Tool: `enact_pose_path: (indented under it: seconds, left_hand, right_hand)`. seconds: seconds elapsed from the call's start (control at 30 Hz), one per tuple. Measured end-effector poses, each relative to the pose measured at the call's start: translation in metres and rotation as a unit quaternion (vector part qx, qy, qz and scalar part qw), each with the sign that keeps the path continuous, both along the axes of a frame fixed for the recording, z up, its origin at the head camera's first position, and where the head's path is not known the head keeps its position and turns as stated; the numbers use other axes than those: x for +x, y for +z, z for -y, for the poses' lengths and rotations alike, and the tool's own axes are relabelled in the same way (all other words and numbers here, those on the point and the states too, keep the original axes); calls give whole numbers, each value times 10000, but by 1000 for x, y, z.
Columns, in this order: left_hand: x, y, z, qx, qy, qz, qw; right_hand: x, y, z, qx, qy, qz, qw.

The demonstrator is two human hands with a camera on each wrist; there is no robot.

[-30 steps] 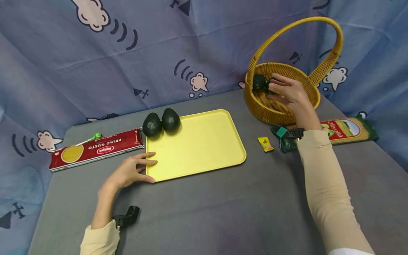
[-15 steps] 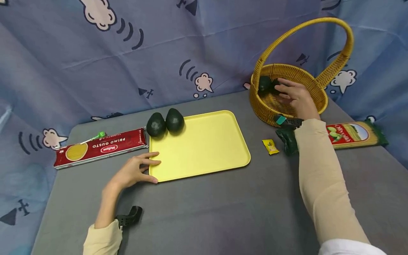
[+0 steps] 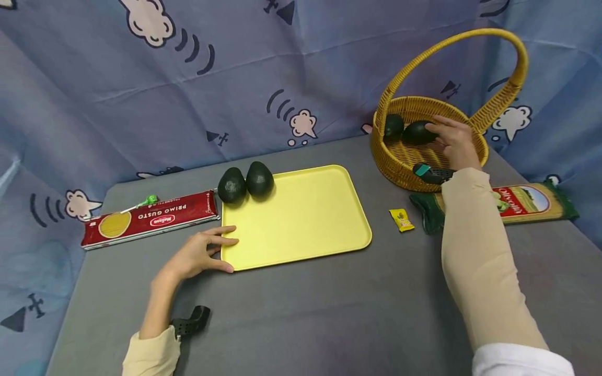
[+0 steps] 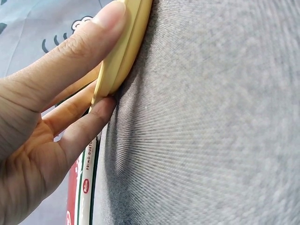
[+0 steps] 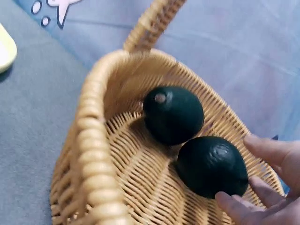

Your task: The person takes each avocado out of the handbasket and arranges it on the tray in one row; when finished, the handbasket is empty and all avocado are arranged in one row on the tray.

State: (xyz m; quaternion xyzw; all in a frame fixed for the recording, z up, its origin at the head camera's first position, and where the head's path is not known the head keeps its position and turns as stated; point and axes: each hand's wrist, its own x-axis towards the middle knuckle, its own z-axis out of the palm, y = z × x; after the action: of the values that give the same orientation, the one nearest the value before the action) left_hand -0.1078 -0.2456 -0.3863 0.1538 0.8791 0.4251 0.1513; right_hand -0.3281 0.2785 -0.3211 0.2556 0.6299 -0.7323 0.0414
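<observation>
The right hand (image 3: 453, 143) reaches into the wicker basket (image 3: 400, 167), its fingers (image 5: 267, 149) curled loosely round the nearer avocado (image 5: 212, 166), touching its far side without lifting it. This avocado is very dark green, almost black, round and finely pebbled, with a dull sheen. It lies on the basket's woven floor, touching a second avocado (image 5: 173, 114) of the same colour whose pale stem scar shows. The left hand (image 3: 197, 254) rests on the bench (image 3: 301, 313) well left of the basket, thumb on top and fingers under the near left corner of the yellow tray (image 3: 296, 219), pinching its rim. Two more avocados (image 3: 245, 183) sit at the tray's far left corner.
</observation>
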Motion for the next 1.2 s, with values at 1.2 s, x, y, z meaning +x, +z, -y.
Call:
enact_pose_path:
  seconds: [1.2]
  left_hand:
    - [0, 4, 0, -135, -22, -122, 9998]
  right_hand:
    - [-5, -11, -31, 1148, 1775, 224, 9771]
